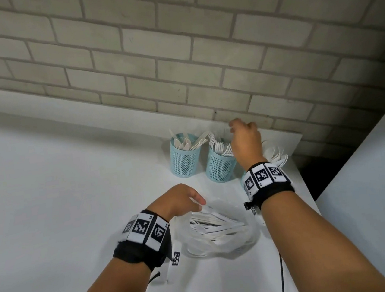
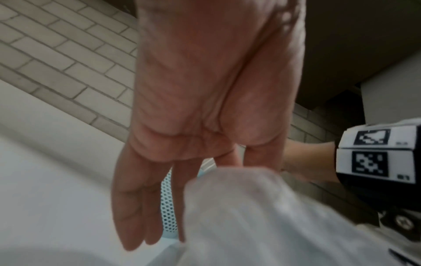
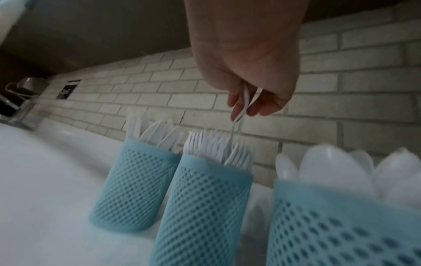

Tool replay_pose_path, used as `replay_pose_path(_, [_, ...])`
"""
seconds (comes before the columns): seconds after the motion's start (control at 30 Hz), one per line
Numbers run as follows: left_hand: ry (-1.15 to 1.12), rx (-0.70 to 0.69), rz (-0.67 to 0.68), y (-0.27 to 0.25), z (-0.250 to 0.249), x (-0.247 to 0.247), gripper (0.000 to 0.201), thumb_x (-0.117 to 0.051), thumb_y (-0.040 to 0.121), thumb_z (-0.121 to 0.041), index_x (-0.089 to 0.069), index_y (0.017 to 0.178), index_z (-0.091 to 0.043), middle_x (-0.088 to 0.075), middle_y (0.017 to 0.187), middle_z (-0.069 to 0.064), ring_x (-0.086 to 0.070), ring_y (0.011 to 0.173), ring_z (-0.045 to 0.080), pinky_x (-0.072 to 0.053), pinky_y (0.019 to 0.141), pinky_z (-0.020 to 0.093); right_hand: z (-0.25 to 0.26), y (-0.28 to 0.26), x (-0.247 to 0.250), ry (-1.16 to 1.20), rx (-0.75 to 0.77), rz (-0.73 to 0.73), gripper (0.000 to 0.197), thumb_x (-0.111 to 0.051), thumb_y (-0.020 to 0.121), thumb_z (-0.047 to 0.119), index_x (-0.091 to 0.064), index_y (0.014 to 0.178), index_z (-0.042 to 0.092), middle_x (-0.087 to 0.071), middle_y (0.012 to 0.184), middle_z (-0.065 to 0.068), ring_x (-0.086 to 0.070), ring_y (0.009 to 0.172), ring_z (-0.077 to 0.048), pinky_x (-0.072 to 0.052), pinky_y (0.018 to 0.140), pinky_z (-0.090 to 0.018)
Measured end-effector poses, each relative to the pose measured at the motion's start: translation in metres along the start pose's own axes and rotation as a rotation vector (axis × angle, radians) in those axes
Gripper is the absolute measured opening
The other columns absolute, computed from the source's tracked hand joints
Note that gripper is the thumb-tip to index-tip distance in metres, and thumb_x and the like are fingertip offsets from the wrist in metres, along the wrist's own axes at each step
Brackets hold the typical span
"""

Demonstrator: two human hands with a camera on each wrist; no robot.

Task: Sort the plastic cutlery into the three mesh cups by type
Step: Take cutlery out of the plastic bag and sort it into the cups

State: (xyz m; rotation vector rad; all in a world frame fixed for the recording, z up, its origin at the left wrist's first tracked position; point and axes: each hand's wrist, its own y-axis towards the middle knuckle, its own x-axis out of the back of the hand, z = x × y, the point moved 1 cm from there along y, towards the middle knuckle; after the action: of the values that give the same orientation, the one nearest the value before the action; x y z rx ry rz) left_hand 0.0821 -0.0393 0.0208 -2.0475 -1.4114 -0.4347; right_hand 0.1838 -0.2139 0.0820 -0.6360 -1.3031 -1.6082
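Three blue mesh cups stand by the brick wall. The left cup [image 1: 185, 161] [image 3: 134, 185] holds knives. The middle cup [image 1: 220, 166] [image 3: 205, 207] holds forks. The right cup [image 3: 341, 225] holds spoons [image 1: 277, 157] and is mostly hidden behind my right wrist in the head view. My right hand [image 1: 233, 130] [image 3: 243, 111] hovers over the middle cup and pinches thin white forks [image 3: 245, 97] with their tips among the forks there. My left hand [image 1: 199, 203] [image 2: 218, 169] holds the raised edge of a clear plastic bag [image 1: 241, 239] [image 2: 250, 216] of white cutlery [image 1: 214, 222].
The white counter [image 1: 70, 185] ends just right of the cups, with a dark gap [image 1: 324, 178] beyond it. The brick wall [image 1: 175, 51] stands close behind the cups. A black cable [image 1: 282, 275] hangs near my right forearm. Metal items [image 3: 20, 93] sit far left.
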Motion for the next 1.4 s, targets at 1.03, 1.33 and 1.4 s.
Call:
replay_pose_path(1.03, [0.138, 0.036, -0.096, -0.019, -0.007, -0.010, 0.061, -0.041, 0.083, 0.012, -0.041, 0.140, -0.011, -0.040, 0.147, 0.003, -0.042, 0.131, 0.021, -0.039, 0.101, 0.027, 0.046, -0.119, -0.004, -0.268, 0.111, 1.046, 0.045, -0.068, 0.081, 0.020, -0.052, 0.120, 0.004, -0.055, 0.114, -0.011, -0.053, 0.096, -0.024, -0.044, 0.077, -0.031])
replay_pose_path(1.33, [0.029, 0.003, -0.119, -0.021, -0.007, -0.013, 0.058, -0.043, 0.084, 0.010, -0.044, 0.137, -0.015, -0.043, 0.144, 0.001, -0.046, 0.127, 0.018, -0.042, 0.085, 0.019, 0.034, -0.127, -0.017, -0.271, 0.043, 1.035, 0.061, -0.060, 0.081, 0.049, -0.044, 0.131, 0.019, -0.047, 0.133, -0.004, -0.043, 0.124, -0.025, -0.040, 0.099, -0.039])
replay_pose_path(1.4, [0.025, -0.009, -0.110, -0.021, -0.008, -0.012, 0.058, -0.043, 0.085, 0.010, -0.044, 0.137, -0.015, -0.043, 0.144, 0.001, -0.046, 0.127, 0.018, -0.041, 0.085, 0.018, 0.031, -0.130, -0.022, -0.297, 0.035, 1.008, 0.058, -0.059, 0.082, 0.047, -0.042, 0.129, 0.018, -0.044, 0.132, -0.006, -0.033, 0.129, -0.027, -0.038, 0.100, -0.043])
